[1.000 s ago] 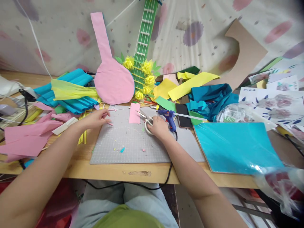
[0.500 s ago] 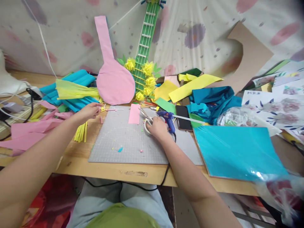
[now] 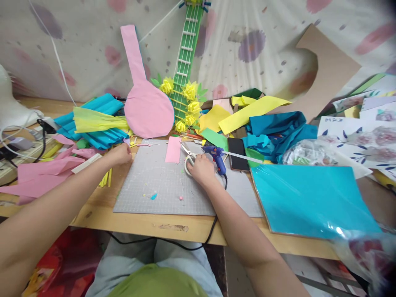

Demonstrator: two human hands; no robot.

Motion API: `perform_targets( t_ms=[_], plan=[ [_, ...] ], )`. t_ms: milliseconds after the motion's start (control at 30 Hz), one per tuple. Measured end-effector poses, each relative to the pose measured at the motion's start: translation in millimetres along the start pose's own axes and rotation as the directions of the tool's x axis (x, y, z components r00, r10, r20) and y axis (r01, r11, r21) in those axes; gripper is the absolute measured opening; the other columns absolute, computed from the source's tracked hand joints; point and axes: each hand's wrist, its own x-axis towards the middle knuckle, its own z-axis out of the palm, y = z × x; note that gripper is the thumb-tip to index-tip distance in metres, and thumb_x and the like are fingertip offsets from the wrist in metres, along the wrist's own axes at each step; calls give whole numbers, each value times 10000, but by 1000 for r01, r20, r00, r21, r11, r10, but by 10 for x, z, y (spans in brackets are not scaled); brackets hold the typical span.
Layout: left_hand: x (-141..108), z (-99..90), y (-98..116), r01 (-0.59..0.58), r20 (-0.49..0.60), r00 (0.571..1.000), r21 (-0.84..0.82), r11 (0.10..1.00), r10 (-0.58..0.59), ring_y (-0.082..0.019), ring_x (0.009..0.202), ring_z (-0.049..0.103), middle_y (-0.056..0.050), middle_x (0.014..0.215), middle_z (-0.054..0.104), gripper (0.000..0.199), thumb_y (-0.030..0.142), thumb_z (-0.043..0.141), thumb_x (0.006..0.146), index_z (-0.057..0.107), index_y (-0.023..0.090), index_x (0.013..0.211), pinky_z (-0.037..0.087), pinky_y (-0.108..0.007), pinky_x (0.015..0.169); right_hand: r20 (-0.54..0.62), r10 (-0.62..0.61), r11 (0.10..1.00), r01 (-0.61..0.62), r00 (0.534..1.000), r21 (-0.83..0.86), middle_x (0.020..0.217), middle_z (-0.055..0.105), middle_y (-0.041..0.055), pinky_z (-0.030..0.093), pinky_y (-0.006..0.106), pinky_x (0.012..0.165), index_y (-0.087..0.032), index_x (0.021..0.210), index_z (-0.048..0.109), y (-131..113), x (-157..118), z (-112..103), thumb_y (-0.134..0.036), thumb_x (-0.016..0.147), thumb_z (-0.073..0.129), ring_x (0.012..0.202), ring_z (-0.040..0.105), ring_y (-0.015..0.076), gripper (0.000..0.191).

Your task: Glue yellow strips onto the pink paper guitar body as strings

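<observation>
My left hand (image 3: 121, 154) is closed at the left edge of the grey cutting mat (image 3: 148, 181). A long pale, flat thing (image 3: 86, 163) passes behind that hand and wrist, with a lilac bit at its far end; its kind is unclear. My right hand (image 3: 202, 168) grips the white handles of the scissors (image 3: 188, 159), which rest on the mat, blades pointing away and slightly apart. Beside the blades lies a pink paper rectangle (image 3: 173, 149). A blue glue gun (image 3: 218, 159) with a long glue stick is just right of my right hand.
Behind the mat stand a pink banjo-shaped cutout (image 3: 149, 109) and a green stringed instrument model (image 3: 185, 53) with yellow paper flowers. A phone (image 3: 238, 153) and a blue sheet (image 3: 312, 198) lie to the right. Pink paper (image 3: 43, 175) lies left. A black cord (image 3: 213, 229) hangs over the front edge.
My left hand has drawn closer to me and closed, and the long pale thing now shows beneath it. My right hand stays at the scissors. The view has shifted slightly.
</observation>
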Motion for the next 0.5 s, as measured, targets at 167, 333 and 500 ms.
perform_targets(
  t_ms=[167, 333, 500],
  plan=[
    [-48, -45, 70, 28, -10, 1000, 275, 961, -26, -190, 738, 529, -100, 875, 590, 179, 219, 505, 746, 506, 129, 901, 387, -279, 638, 31, -15, 1000, 16, 999, -12, 1005, 582, 193, 438, 329, 760, -53, 1002, 544, 20, -7, -44, -352, 794, 462, 931, 574, 262, 373],
    [-87, -36, 250, -14, -238, 964, 383, 924, 114, -287, 965, 496, -148, 979, 554, 275, 231, 502, 741, 555, 140, 995, 395, -352, 793, 21, 60, 998, -60, 998, 29, 939, 614, 161, 446, 308, 692, -63, 1078, 441, 64, 13, -84, -391, 787, 481, 841, 607, 245, 440],
    [-30, 89, 653, -180, -287, 918, 314, 932, 274, -281, 1013, 493, -133, 1012, 568, 272, 185, 491, 728, 594, 147, 976, 379, -359, 856, -5, 41, 999, -41, 999, 16, 999, 576, 148, 446, 287, 687, -105, 1036, 449, 47, 0, -54, -381, 799, 463, 849, 592, 219, 364]
  ],
)
